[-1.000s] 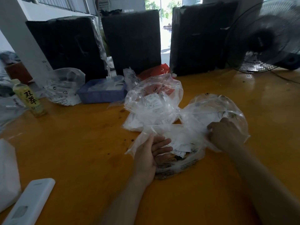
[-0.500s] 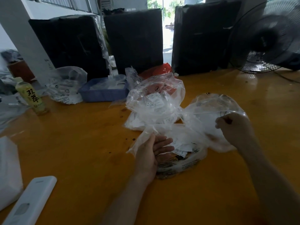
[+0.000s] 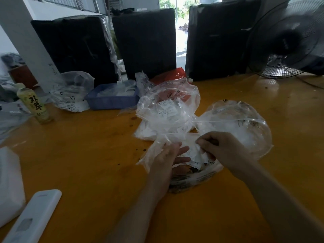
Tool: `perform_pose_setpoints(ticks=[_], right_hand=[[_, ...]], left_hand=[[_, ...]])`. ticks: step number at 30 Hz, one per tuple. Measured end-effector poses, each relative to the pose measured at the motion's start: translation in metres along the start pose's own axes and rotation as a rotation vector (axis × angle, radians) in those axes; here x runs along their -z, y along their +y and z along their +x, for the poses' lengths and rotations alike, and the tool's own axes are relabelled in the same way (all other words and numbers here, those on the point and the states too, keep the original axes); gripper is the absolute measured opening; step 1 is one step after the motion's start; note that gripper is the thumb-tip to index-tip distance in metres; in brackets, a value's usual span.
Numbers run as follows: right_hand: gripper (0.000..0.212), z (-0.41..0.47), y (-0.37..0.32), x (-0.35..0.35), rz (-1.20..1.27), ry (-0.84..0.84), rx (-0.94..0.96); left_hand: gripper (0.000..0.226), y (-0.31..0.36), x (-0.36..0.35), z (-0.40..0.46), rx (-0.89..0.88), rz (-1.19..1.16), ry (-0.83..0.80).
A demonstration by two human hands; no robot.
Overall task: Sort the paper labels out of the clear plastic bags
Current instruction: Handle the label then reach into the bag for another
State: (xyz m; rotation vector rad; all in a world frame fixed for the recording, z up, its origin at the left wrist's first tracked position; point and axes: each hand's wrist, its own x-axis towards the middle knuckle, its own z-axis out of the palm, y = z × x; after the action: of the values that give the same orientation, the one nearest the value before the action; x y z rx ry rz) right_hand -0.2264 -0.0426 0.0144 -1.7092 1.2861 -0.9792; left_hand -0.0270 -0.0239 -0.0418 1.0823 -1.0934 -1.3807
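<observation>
A clear plastic bag (image 3: 198, 174) holding paper labels (image 3: 195, 157) lies open in front of me on the orange table (image 3: 87, 155). My left hand (image 3: 168, 158) rests at the bag's mouth with its fingers straight, the plastic edge draped over its thumb side. My right hand (image 3: 220, 146) reaches into the same bag with curled fingers and pinches a white label. A second clear bag (image 3: 168, 109) full of labels stands behind. To the right, a puffed-up clear bag (image 3: 245, 120) lies behind my right hand.
A blue tray (image 3: 112, 102) with white pieces sits at the back, a bag of plastic (image 3: 70, 92) to its left, and a red bag (image 3: 171, 74) behind the middle bag. A green bottle (image 3: 33, 104) stands far left. White remote (image 3: 33, 216) lies front left. Fan (image 3: 287, 37) stands back right.
My right hand let go of the puffed-up bag on the right and moved left into the open bag, where it now pinches a label. My left hand stayed put.
</observation>
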Motion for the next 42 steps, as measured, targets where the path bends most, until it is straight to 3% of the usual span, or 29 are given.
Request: perform_pose_setpoints(ticks=[3,7,11,13,17,22,26,27,30,32,34,37,42], right_hand=[[0.016,-0.001,-0.002,-0.016,-0.084,-0.090,0.031],[0.004,0.000,0.000,-0.024,-0.021,-0.102,0.019],[0.049,-0.005,0.004,-0.031,-0.058,-0.156,-0.001],[0.049,-0.005,0.006,-0.033,-0.145,-0.098,0.050],[0.029,0.004,0.015,-0.013,-0.273,0.037,0.064],[0.021,0.028,0.035,0.042,-0.600,0.469,-0.025],[0.037,0.038,0.050,0.060,-0.918,0.298,-0.249],[0.038,0.037,0.051,0.058,-0.966,0.281,-0.250],[0.025,0.031,0.047,0.043,-1.102,0.432,-0.049],[0.019,0.020,0.030,0.027,-0.905,0.404,0.085],[0.011,0.011,0.010,0.009,-0.605,0.187,0.122],[0.015,0.006,-0.005,-0.014,-0.435,-0.136,0.106],[0.008,0.009,-0.003,-0.025,-0.443,-0.046,0.124]], left_hand=[[0.057,-0.002,0.002,-0.004,-0.021,0.044,-0.032],[0.027,-0.003,0.006,-0.005,-0.054,-0.034,-0.026],[0.015,-0.002,0.005,-0.001,-0.024,-0.129,0.107],[0.013,-0.002,0.003,-0.001,-0.031,-0.139,0.119],[0.022,-0.004,0.003,0.001,-0.010,-0.246,0.153],[0.036,-0.005,0.003,0.004,0.019,-0.354,0.157],[0.046,-0.006,0.002,0.005,0.034,-0.414,0.168],[0.048,-0.006,0.002,0.005,0.030,-0.418,0.171],[0.041,-0.007,0.002,0.005,0.018,-0.409,0.173],[0.028,-0.007,0.002,0.005,0.015,-0.402,0.162],[0.017,-0.006,0.004,0.004,-0.001,-0.367,0.142],[0.014,-0.005,0.003,0.000,-0.044,-0.246,0.098],[0.021,-0.002,0.002,-0.002,-0.035,-0.210,0.104]])
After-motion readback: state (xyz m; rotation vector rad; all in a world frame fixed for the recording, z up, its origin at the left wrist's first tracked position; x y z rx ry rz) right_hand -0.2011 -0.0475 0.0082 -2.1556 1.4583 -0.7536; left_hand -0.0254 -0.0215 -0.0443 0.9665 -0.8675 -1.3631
